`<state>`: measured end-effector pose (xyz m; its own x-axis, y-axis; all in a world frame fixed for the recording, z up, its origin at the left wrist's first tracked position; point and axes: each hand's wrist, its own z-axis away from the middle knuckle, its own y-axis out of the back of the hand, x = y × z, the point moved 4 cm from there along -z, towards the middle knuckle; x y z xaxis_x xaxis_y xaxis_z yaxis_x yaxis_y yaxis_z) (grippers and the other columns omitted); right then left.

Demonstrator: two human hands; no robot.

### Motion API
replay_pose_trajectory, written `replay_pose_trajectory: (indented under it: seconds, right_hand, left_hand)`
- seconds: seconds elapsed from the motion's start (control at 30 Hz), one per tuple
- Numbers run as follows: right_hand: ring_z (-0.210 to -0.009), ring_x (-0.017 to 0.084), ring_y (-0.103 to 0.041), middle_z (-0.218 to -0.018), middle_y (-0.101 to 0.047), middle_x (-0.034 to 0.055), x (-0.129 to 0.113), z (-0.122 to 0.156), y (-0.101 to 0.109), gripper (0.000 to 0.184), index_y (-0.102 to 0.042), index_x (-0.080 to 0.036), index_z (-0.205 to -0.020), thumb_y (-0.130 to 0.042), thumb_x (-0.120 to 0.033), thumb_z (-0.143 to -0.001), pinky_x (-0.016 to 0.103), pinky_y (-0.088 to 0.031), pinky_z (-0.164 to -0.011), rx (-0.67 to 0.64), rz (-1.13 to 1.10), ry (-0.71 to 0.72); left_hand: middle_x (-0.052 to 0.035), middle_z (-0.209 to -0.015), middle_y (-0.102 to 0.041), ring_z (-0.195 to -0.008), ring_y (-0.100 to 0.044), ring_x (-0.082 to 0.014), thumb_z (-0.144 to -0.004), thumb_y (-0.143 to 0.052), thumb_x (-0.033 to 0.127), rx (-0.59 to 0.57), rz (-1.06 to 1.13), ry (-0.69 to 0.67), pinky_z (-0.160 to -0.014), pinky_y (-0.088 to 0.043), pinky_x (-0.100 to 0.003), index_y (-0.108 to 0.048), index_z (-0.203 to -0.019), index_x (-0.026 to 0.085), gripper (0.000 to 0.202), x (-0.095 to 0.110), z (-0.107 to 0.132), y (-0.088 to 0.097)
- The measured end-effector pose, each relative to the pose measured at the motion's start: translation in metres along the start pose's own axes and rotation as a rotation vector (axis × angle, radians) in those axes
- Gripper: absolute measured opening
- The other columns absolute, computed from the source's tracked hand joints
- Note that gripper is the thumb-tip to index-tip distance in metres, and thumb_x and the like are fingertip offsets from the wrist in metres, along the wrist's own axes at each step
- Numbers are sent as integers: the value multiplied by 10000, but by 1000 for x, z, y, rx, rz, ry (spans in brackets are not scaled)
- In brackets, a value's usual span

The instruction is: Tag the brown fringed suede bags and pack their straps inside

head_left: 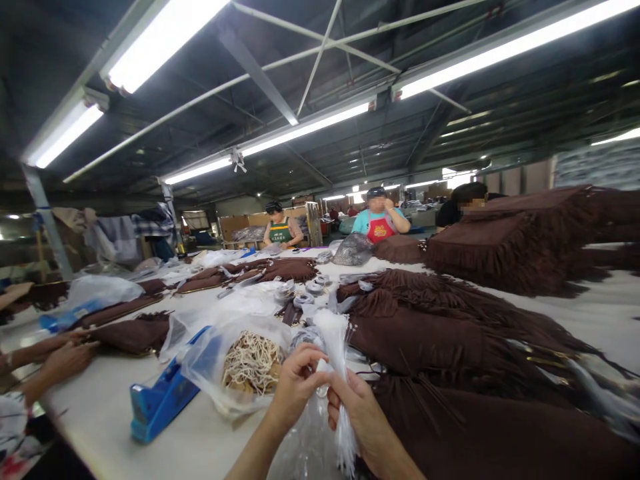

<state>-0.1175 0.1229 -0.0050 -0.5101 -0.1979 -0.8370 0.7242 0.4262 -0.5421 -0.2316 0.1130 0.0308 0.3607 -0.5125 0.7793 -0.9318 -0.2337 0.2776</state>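
Note:
In the head view, my right hand (353,395) is wrapped round a bundle of thin, clear-white plastic strands (336,337), which look like tag fasteners. Their tops fan out above my fingers and their ends hang below. My left hand (301,380) is closed, thumb and fingers pinching a small white piece (324,367) at the bundle's side; its exact kind is unclear. Just left of my hands, a clear plastic bag (213,367) holds tangled cream strings (253,361). Beside it stands a blue tape dispenser (167,390).
Dark brown fringed textile pieces (420,340) lie to the right, with a tall stack (505,233) behind. Clear wrapping and tape rolls (305,300) litter the table middle. A co-worker's hands (67,357) touch brown fabric at left. Two people (380,223) in aprons are across the table.

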Motion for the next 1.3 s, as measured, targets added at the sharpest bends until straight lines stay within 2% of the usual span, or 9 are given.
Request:
replay_pose_trajectory:
  seconds: [0.2,0.3,0.4,0.57,0.67,0.77,0.93,1.13,1.3]
  right_hand:
    - [-334,41,-266,-424,-315,-151,1,-3,6,573,-494,-200,-747,-733,-693,-576,175,-318,-334,-12,107,-1]
    - [-329,50,-281,-432,-324,-145,4,-4,10,498,-472,-214,-740,-699,-643,-627,180,-308,-322,-44,154,-22]
    - [-327,55,-271,-440,-312,-148,8,-6,12,438,-469,-221,-772,-652,-605,-667,181,-292,-315,-67,197,-26]
    - [-318,70,-299,-436,-335,-142,15,-9,13,407,-513,-203,-833,-607,-573,-693,195,-320,-316,-77,308,10]
    - [-326,81,-328,-438,-370,-127,19,-9,14,380,-544,-188,-855,-582,-542,-723,201,-324,-329,-91,382,26]
    - [-355,92,-375,-454,-405,-107,21,-9,16,364,-567,-179,-848,-573,-525,-736,204,-331,-360,-91,451,42]
    - [-383,101,-399,-477,-420,-90,21,-11,17,352,-587,-171,-844,-508,-506,-770,216,-355,-412,-95,541,84]
    - [-510,142,-478,-547,-504,-46,13,-11,24,280,-593,-182,-808,-495,-441,-761,234,-390,-495,-40,660,170]
    - [-544,161,-491,-572,-524,-33,6,-9,23,296,-603,-179,-844,-438,-416,-777,245,-381,-512,-33,742,240]
  left_hand:
    - [-52,-990,-585,-678,-508,-114,-772,-680,182,-191,-243,-121,-583,-414,-209,-608,-869,171,121,24,1,3]
    - [-60,-1084,-581,-801,-566,-144,-811,-602,132,-429,-494,-208,-697,-453,-229,-570,-866,193,89,40,2,5]
    - [-66,-1178,-569,-953,-583,-187,-807,-525,85,-539,-657,-230,-805,-452,-266,-553,-867,206,138,48,3,10]
    - [-51,-1180,-571,-924,-574,-173,-668,-548,60,-503,-375,17,-707,-436,-226,-533,-774,188,166,35,5,16]
    - [-4,-879,-594,-805,-535,-156,-694,-631,176,-504,-299,168,-686,-402,-228,-524,-670,175,110,27,6,14]
    - [31,-662,-477,-681,-467,-132,-753,-653,322,-537,-228,241,-665,-371,-240,-508,-551,169,292,29,9,13]
    - [-50,-1003,-595,-969,-536,-213,-721,-713,418,-470,286,265,-863,-400,-307,-609,-566,160,318,28,18,20]
    - [-69,-979,-584,-997,-519,-230,-812,-622,323,-424,-230,262,-911,-379,-335,-656,-573,163,289,21,21,19]
    - [-60,-1168,-545,-1132,-471,-241,-838,-602,335,-494,-90,142,-989,-355,-336,-673,-628,169,276,34,27,16]
